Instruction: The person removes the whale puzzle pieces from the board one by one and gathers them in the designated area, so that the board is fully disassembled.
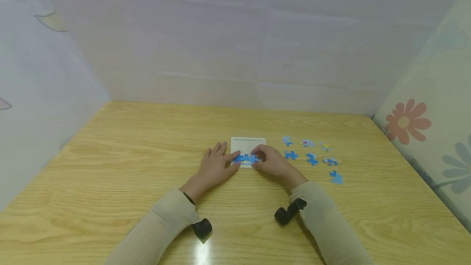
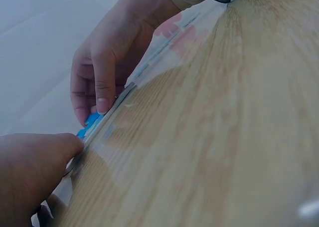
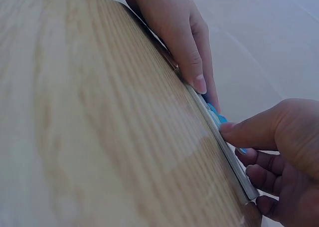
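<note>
A white puzzle tray (image 1: 248,139) lies on the table with a row of joined blue jigsaw pieces (image 1: 243,158) along its near side. My left hand (image 1: 215,167) rests at the tray's left edge, fingers spread, its thumb and index finger touching the left end of the row. From the other side, my right hand (image 1: 274,162) pinches the right-end jigsaw piece (image 1: 253,158) between thumb and index finger. In the right wrist view, that thumb presses at the tray's rim (image 3: 224,147) beside a bit of blue, and the remaining fingers curl in below. Fingers partly hide both ends of the row.
Several loose jigsaw pieces lie right of the tray, among them a blue one (image 1: 312,159), one with a yellow sun (image 1: 325,146) and a corner-like piece (image 1: 336,178) nearest me. The wooden table (image 1: 147,146) meets pale walls at the back and sides.
</note>
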{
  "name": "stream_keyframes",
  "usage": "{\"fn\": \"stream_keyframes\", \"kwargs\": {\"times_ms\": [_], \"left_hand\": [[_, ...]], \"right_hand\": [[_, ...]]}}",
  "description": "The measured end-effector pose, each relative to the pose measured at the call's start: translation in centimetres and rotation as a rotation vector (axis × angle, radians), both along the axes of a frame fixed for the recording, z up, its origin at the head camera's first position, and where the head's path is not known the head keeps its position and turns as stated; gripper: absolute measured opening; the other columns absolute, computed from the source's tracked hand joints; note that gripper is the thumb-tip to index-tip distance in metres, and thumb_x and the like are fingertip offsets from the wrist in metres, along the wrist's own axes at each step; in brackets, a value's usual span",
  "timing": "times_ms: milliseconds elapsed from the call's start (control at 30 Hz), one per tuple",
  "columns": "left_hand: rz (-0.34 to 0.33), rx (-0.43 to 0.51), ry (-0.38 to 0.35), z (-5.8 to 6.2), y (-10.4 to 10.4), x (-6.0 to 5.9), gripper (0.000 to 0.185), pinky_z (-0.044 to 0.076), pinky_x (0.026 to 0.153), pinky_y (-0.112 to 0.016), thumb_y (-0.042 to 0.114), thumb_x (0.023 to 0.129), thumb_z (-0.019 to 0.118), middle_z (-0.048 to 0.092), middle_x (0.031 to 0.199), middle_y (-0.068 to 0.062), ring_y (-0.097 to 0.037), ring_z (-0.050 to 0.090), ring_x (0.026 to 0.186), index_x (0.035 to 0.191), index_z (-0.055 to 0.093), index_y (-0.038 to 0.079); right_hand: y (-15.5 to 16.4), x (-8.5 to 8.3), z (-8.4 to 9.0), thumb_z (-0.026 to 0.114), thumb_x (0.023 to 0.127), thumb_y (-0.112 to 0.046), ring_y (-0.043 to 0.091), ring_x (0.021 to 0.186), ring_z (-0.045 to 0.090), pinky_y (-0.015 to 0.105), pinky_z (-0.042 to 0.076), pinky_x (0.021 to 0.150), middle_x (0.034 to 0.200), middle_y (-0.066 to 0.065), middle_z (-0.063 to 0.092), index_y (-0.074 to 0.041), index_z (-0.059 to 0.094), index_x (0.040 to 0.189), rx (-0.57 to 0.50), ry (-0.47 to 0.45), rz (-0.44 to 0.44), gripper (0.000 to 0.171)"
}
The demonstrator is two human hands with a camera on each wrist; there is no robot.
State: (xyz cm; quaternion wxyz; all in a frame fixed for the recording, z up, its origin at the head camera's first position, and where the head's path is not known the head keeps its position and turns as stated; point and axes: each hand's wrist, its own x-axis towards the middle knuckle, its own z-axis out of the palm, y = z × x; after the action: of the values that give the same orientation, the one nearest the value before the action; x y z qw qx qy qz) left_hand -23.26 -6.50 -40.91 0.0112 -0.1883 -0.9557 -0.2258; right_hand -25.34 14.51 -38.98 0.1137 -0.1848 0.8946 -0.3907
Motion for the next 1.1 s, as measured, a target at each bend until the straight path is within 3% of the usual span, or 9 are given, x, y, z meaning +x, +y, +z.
{"fn": "stream_keyframes", "kwargs": {"times_ms": [100, 600, 800, 1100], "left_hand": [[-0.002, -0.004, 0.0, 0.1, 0.0, 0.0, 0.045, 0.013, 0.111, -0.06, 0.04, 0.094, 0.049, 0.023, 0.151, -0.023, -0.04, 0.017, 0.142, 0.136, 0.05, 0.023], [-0.005, -0.016, -0.002, 0.0, 0.3, -0.1, 0.046, 0.013, 0.111, -0.06, 0.041, 0.094, 0.048, 0.025, 0.151, -0.023, -0.04, 0.017, 0.142, 0.137, 0.049, 0.023], [0.0, -0.025, 0.001, -0.1, 0.4, -0.2, 0.049, 0.014, 0.111, -0.059, 0.042, 0.094, 0.048, 0.026, 0.15, -0.022, -0.039, 0.018, 0.141, 0.139, 0.047, 0.02], [0.01, -0.013, -0.017, -0.1, 0.3, -0.5, 0.061, 0.013, 0.112, -0.058, 0.049, 0.091, 0.051, 0.025, 0.151, -0.021, -0.038, 0.016, 0.142, 0.142, 0.042, 0.018]], "right_hand": [[0.0, 0.0, 0.1, 0.062, 0.084, -0.01, 0.019, 0.08, 0.047, 0.03, 0.042, 0.07, 0.093, 0.007, 0.056, -0.004, 0.059, 0.114, 0.005, 0.004, 0.006, 0.03], [0.4, 0.1, 0.0, 0.061, 0.087, -0.011, 0.019, 0.091, 0.052, 0.037, 0.046, 0.084, 0.108, 0.01, 0.06, -0.002, 0.062, 0.115, 0.02, 0.082, 0.02, 0.029], [1.0, 0.1, 0.5, 0.063, 0.087, -0.012, 0.02, 0.09, 0.054, 0.031, 0.046, 0.08, 0.11, 0.011, 0.06, -0.002, 0.063, 0.115, -0.016, 0.065, 0.004, 0.03], [3.4, 0.3, 1.6, 0.061, 0.089, -0.014, 0.021, 0.09, 0.054, 0.031, 0.046, 0.075, 0.113, 0.012, 0.06, -0.005, 0.062, 0.116, 0.013, 0.138, 0.018, 0.028]]}}
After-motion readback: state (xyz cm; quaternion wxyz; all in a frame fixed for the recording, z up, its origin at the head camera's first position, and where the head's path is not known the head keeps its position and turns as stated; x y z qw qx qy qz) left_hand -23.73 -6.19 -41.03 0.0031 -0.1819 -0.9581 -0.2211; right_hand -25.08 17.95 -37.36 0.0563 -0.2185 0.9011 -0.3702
